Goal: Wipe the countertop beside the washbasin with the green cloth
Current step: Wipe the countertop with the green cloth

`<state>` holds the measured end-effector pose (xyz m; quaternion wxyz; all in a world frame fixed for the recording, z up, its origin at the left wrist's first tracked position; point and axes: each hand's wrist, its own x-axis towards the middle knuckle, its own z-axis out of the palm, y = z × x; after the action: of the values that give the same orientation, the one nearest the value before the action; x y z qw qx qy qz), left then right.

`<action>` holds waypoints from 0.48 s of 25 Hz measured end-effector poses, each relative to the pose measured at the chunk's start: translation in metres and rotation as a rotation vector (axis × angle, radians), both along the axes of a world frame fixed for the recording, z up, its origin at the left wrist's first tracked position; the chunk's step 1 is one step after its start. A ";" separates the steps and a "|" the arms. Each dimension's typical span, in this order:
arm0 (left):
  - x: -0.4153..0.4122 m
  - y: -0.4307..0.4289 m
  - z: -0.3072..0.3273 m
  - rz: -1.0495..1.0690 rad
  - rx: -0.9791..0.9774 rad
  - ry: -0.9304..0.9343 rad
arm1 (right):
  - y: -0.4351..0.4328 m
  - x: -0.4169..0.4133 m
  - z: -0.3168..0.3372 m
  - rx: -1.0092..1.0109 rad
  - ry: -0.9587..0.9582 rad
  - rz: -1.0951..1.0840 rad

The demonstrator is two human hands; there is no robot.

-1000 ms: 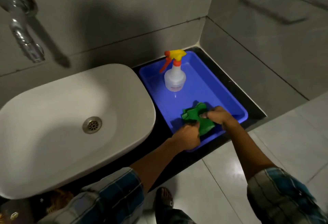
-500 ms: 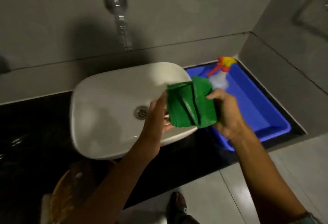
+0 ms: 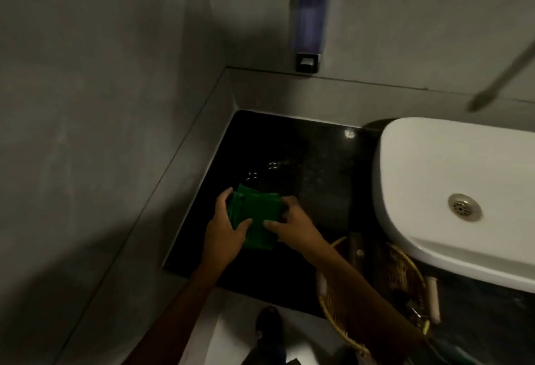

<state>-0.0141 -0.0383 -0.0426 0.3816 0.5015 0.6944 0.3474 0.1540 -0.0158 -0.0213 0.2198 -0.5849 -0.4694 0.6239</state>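
dim grey walls close in a black counter (image 3: 304,150) left of the washbasin (image 3: 451,179). nearest, the left hand (image 3: 224,227) and right hand (image 3: 291,227) each curl thumb and fingers over the folded green cloth (image 3: 256,217), gripping it between them on the stone. beyond the grip, droplets glint. best to flatten the cloth, press evenly and sweep outward toward the far corner.
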 end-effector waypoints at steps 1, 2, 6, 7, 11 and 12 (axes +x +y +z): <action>-0.015 0.003 -0.007 0.030 0.026 0.081 | 0.007 -0.011 -0.006 -0.023 -0.013 0.032; -0.028 0.005 -0.016 0.050 0.066 0.214 | 0.015 -0.018 -0.013 -0.034 -0.053 0.054; -0.037 0.003 -0.059 -0.196 0.058 0.753 | 0.062 0.007 -0.045 0.241 -0.585 -0.136; -0.033 0.004 -0.071 -0.272 -0.008 0.821 | 0.076 0.024 -0.056 0.316 -0.770 -0.143; -0.019 0.036 -0.098 -0.258 0.019 0.846 | 0.126 0.075 -0.109 0.305 -1.112 0.056; -0.015 0.049 -0.101 -0.213 0.025 0.845 | 0.134 0.077 -0.122 0.306 -1.113 0.023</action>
<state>-0.0289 0.0111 -0.1434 0.0915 0.6732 0.7295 0.0789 0.2311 0.1183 -0.1437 0.0148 -0.7815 -0.6055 0.1496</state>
